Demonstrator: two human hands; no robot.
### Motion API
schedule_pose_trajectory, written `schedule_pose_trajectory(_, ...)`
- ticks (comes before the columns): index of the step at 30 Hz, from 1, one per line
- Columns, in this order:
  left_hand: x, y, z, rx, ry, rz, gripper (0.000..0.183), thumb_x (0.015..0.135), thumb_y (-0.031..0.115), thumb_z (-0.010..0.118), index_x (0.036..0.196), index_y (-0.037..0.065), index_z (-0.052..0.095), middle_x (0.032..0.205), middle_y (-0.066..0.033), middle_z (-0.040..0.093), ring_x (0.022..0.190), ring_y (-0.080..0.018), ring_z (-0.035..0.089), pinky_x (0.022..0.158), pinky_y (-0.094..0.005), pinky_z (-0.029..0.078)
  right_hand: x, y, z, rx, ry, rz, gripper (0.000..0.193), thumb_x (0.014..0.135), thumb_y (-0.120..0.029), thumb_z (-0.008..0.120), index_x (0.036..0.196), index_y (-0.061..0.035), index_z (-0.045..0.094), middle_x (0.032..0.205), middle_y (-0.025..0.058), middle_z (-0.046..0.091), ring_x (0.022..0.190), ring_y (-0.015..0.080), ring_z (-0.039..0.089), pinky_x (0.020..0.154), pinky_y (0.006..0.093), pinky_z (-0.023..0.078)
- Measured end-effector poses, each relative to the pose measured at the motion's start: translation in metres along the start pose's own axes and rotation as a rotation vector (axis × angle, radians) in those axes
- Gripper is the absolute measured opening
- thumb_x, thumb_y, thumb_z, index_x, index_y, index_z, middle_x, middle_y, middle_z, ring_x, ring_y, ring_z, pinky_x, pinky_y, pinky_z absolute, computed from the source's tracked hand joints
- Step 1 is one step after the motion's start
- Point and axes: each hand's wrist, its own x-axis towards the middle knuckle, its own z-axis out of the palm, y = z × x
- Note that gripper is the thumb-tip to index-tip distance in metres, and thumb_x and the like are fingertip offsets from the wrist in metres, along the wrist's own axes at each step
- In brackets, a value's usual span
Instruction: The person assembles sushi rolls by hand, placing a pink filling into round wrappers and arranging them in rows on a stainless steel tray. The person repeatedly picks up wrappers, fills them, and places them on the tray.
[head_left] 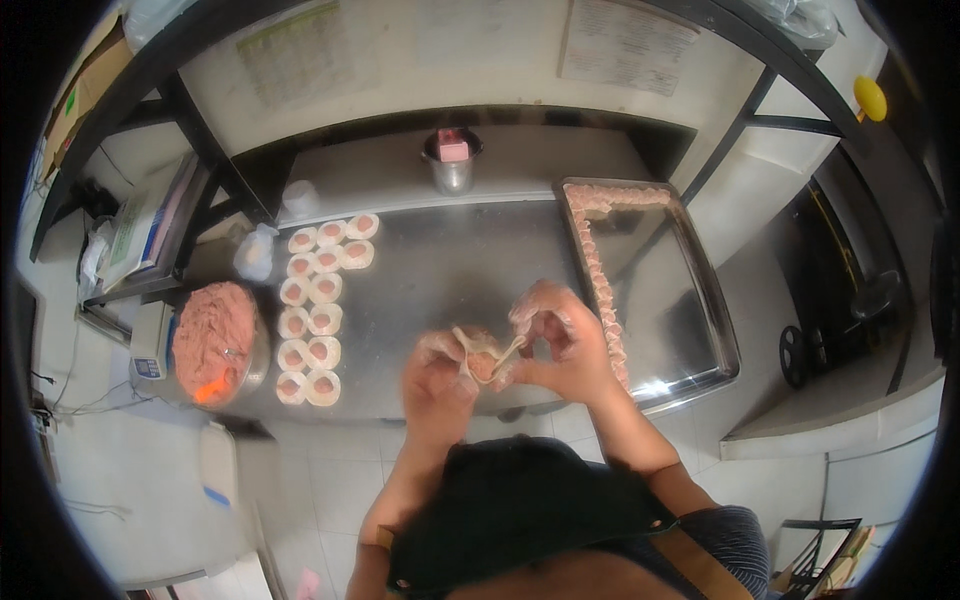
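Note:
A dumpling (482, 364) is held over the near edge of the steel table, its thin wrapper partly folded around pink minced filling. My left hand (437, 378) pinches one side of the wrapper. On the other side, my right hand (563, 345) grips the wrapper's edge between thumb and fingers. Both hands seem to wear clear gloves. To the left lie several round wrappers (325, 320), each with a dab of pink filling. At the right, a steel tray (712, 300) carries pleated dumplings (597, 275) lined up along its far and left sides.
A bowl of pink minced filling (213, 330) with an orange-handled tool (212, 388) stands far left, beside a scale (150, 335). A steel container (453, 180) holding a pink box stands at the back. Black shelf posts (210, 140) frame the table (440, 260).

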Motion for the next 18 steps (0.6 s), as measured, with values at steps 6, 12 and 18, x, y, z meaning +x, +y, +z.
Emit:
schedule_pose_trajectory(6, 0.011, 0.014, -0.025, -0.09, -0.098, -0.194, 0.048, 0.078, 0.01, 0.075, 0.119, 0.003, 0.05, 0.123, -0.0132, 0.054, 0.111, -0.0202, 0.054, 0.088, -0.0334, 0.048, 0.013, -0.003, 0.005, -0.253, -0.271, -0.159, 0.039, 0.065, 0.0, 0.084, 0.098, -0.0014, 0.063, 0.091, 0.0073, 0.064, 0.076, 0.0143, 0.06, 0.059, 0.0252, 0.05)
schedule_pose_trajectory(12, 0.009, 0.013, -0.036, -0.329, 0.04, -0.253, 0.04, 0.082, 0.008, 0.072, 0.117, 0.001, 0.054, 0.119, -0.0131, 0.058, 0.107, -0.0221, 0.059, 0.082, -0.0313, 0.053, 0.01, 0.0, 0.029, -0.352, -0.157, -0.282, 0.035, 0.064, -0.004, 0.085, 0.092, -0.0043, 0.064, 0.084, 0.0039, 0.06, 0.07, 0.014, 0.056, 0.057, 0.0259, 0.045)
schedule_pose_trajectory(18, 0.026, 0.005, -0.063, -0.339, -0.208, -0.549, 0.039, 0.091, 0.014, 0.062, 0.124, -0.002, 0.051, 0.109, -0.0089, 0.064, 0.102, -0.0219, 0.063, 0.085, -0.0317, 0.052, 0.02, 0.006, 0.05, -0.194, -0.081, 0.1, 0.05, 0.062, -0.013, 0.086, 0.106, -0.0041, 0.064, 0.103, 0.0094, 0.06, 0.106, 0.0244, 0.053, 0.09, 0.0337, 0.042)
